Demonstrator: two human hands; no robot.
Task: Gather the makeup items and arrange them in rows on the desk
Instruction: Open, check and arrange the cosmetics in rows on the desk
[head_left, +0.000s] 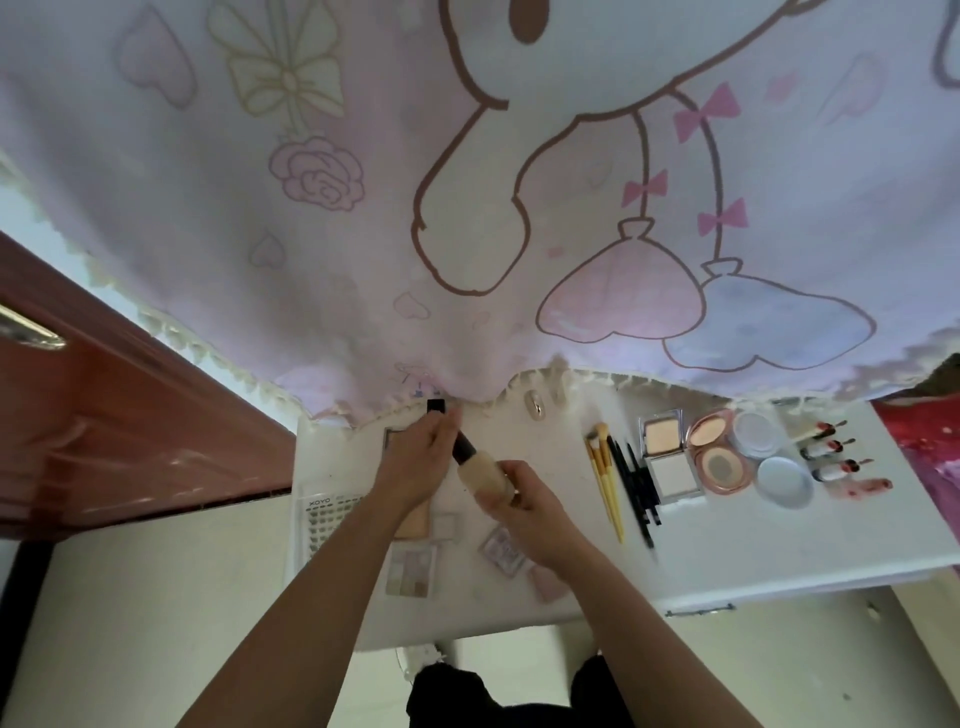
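Note:
A beige foundation bottle (485, 475) with a black cap (464, 448) is held above the white desk (737, 551), tilted up to the left. My right hand (524, 506) grips its beige body. My left hand (418, 460) has its fingers at the black cap. On the right of the desk lie rows: yellow-handled brushes (605, 478), black pencils (636, 483), a square open compact (665, 457), a round pink compact (719, 452), two round white jars (769, 457) and small red-tipped tubes (836, 457). Palettes (410, 569) lie under my arms.
A pink cartoon-printed curtain (467, 182) hangs over the desk's far edge. A black cap (436, 405) and a silver item (535, 404) stand near its hem. A sheet of lashes (322, 519) lies at the left edge. A brown wooden door (104, 415) is left.

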